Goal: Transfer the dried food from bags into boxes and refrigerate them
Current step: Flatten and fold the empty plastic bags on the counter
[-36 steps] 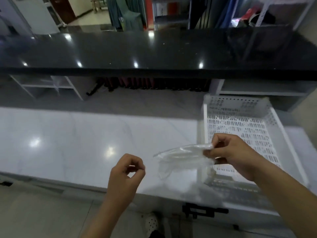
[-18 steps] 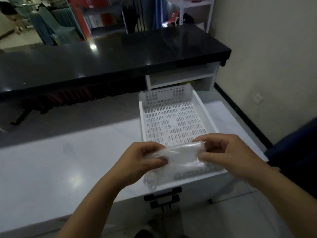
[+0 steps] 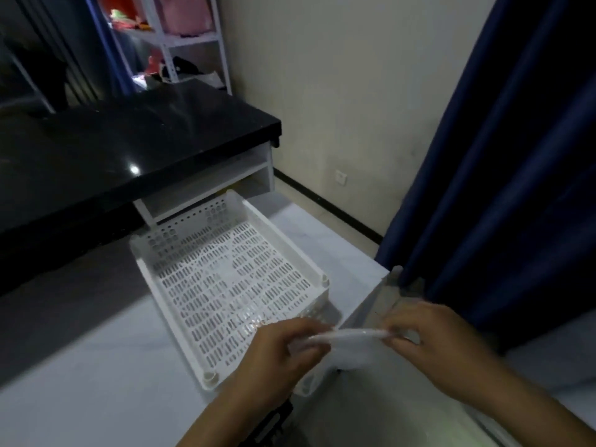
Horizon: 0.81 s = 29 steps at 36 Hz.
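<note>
The left hand (image 3: pixel 283 356) covers the near right corner of the white perforated tray (image 3: pixel 225 285). The clear bag (image 3: pixel 346 345) stretched between both hands is blurred, so its contents cannot be told, perhaps none. Both forearms run off the bottom edge.

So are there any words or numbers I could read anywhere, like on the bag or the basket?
None can be read.
Clear plastic bag, pinched between left hand and right hand: no print visible.
White slotted plastic basket: no label visible.
White wall socket: too small to tell.
Things on the white metal shelf: too blurred to read.
</note>
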### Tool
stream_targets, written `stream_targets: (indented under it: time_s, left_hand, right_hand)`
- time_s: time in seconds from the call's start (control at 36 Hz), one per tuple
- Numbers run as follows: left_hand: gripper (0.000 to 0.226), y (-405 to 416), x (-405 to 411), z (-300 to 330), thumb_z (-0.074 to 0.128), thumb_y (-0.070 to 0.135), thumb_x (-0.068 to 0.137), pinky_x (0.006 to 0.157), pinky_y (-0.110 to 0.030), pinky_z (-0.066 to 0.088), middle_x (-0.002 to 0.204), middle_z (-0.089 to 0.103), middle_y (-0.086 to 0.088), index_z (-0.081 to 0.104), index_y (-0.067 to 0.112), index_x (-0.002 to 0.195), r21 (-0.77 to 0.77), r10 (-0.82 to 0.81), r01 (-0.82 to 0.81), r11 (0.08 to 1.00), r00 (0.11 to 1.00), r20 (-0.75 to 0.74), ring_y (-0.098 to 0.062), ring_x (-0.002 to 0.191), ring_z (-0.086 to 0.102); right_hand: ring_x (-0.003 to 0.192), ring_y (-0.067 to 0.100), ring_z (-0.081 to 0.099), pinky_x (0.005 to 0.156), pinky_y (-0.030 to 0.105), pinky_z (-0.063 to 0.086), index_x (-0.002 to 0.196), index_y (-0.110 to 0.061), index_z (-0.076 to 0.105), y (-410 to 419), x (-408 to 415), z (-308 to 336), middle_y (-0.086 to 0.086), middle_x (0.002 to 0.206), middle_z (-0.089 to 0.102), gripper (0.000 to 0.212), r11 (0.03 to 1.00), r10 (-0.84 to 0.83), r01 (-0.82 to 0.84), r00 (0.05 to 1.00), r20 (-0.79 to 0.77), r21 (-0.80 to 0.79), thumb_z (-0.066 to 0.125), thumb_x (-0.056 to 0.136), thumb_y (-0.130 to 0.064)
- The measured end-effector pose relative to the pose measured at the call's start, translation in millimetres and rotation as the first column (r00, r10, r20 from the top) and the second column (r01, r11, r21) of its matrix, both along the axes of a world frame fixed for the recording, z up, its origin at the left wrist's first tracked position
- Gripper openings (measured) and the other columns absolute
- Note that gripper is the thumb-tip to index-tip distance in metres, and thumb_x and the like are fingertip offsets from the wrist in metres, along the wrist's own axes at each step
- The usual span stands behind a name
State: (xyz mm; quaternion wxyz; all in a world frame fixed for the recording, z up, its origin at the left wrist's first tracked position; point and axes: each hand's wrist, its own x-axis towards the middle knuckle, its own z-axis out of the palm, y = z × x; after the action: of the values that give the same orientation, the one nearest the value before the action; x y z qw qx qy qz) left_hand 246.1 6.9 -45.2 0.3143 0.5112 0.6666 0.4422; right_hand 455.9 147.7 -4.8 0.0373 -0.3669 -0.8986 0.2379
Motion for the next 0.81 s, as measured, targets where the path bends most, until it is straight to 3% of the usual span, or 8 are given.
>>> stream_targets:
  time_s: [0.14, 0.22, 0.31, 0.42, 0.53, 0.61, 0.75, 0.81]
  left_hand:
    - [0.020, 10, 1, -19, 0.070, 0.028, 0.089, 0.079, -0.015, 0.051, 0.097, 0.076, 0.017, 0.075, 0.043, 0.101, 0.006, -0.115, 0.115, 0.993, 0.988, 0.105, 0.000, 0.093, 0.070]
    - [0.022, 16, 3, -23, 0.067, 0.028, 0.092, 0.085, -0.017, 0.051, 0.105, 0.075, 0.013, 0.074, 0.042, 0.108, 0.027, -0.172, 0.171, 0.985, 0.963, 0.208, -0.005, 0.100, 0.070]
    - [0.029, 23, 9, -23, 0.066, 0.020, 0.094, 0.086, -0.014, 0.049, 0.112, 0.073, 0.010, 0.071, 0.038, 0.115, 0.043, -0.198, 0.193, 0.980, 0.949, 0.245, -0.006, 0.104, 0.068]
    - [0.031, 42, 20, -15, 0.063, 0.020, 0.095, 0.082, -0.008, 0.044, 0.107, 0.069, 0.015, 0.061, 0.034, 0.122, 0.065, -0.211, 0.206, 0.976, 0.973, 0.095, -0.007, 0.100, 0.066]
    - [0.026, 73, 34, 0, 0.058, 0.014, 0.097, 0.081, -0.003, 0.038, 0.097, 0.062, 0.026, 0.061, 0.040, 0.098, 0.058, -0.258, 0.265, 0.962, 0.960, -0.107, 0.004, 0.097, 0.060]
    - [0.037, 106, 46, 6, 0.056, 0.015, 0.093, 0.085, -0.007, 0.042, 0.104, 0.068, 0.027, 0.068, 0.050, 0.096, -0.085, -0.366, 0.360, 0.929, 0.929, -0.061, 0.003, 0.101, 0.064]
    - [0.046, 168, 76, 11, 0.052, 0.017, 0.095, 0.086, -0.008, 0.045, 0.109, 0.067, 0.032, 0.066, 0.057, 0.112, -0.168, -0.425, 0.403, 0.900, 0.897, -0.121, 0.003, 0.103, 0.064]
    - [0.045, 193, 91, 13, 0.051, 0.023, 0.096, 0.089, -0.010, 0.045, 0.112, 0.063, 0.038, 0.063, 0.061, 0.115, -0.208, -0.447, 0.414, 0.886, 0.882, -0.152, 0.007, 0.105, 0.062]
  right_hand:
    - [0.084, 0.011, 0.066, 0.084, 0.040, 0.053, 0.081, -0.027, 0.077, -11, 24, -12, -0.008, 0.082, 0.072, 0.012, 0.937, -0.261, 0.233, 0.962, -0.078, -0.260, 0.074, 0.086, -0.017]
    - [0.086, 0.026, 0.069, 0.085, 0.047, 0.052, 0.085, -0.020, 0.079, -9, 36, -12, 0.005, 0.084, 0.074, 0.008, 0.863, -0.340, 0.247, 0.929, -0.145, -0.442, 0.073, 0.086, -0.016]
    - [0.092, 0.032, 0.068, 0.089, 0.052, 0.051, 0.089, -0.022, 0.080, 0, 46, -15, 0.007, 0.088, 0.076, 0.009, 0.828, -0.386, 0.258, 0.906, -0.172, -0.499, 0.073, 0.084, -0.018]
    - [0.088, 0.028, 0.069, 0.087, 0.051, 0.053, 0.088, -0.021, 0.080, 17, 57, -23, 0.004, 0.084, 0.076, 0.007, 0.807, -0.426, 0.269, 0.881, -0.204, -0.526, 0.074, 0.084, -0.020]
    - [0.085, 0.027, 0.070, 0.086, 0.049, 0.054, 0.085, -0.021, 0.080, 52, 70, -31, 0.006, 0.083, 0.075, 0.005, 0.794, -0.460, 0.267, 0.852, -0.252, -0.546, 0.076, 0.083, -0.021]
    - [0.082, 0.028, 0.070, 0.080, 0.044, 0.056, 0.081, -0.026, 0.081, 88, 83, -35, 0.006, 0.081, 0.075, 0.016, 0.797, -0.458, 0.251, 0.845, -0.278, -0.549, 0.074, 0.085, -0.012]
    - [0.085, 0.031, 0.071, 0.081, 0.042, 0.056, 0.080, -0.019, 0.082, 159, 109, -41, 0.009, 0.081, 0.077, 0.017, 0.777, -0.472, 0.232, 0.830, -0.297, -0.585, 0.074, 0.085, -0.005]
    - [0.082, 0.026, 0.072, 0.076, 0.033, 0.056, 0.079, -0.020, 0.082, 186, 120, -43, 0.008, 0.081, 0.076, 0.021, 0.769, -0.474, 0.219, 0.826, -0.305, -0.601, 0.072, 0.086, -0.002]
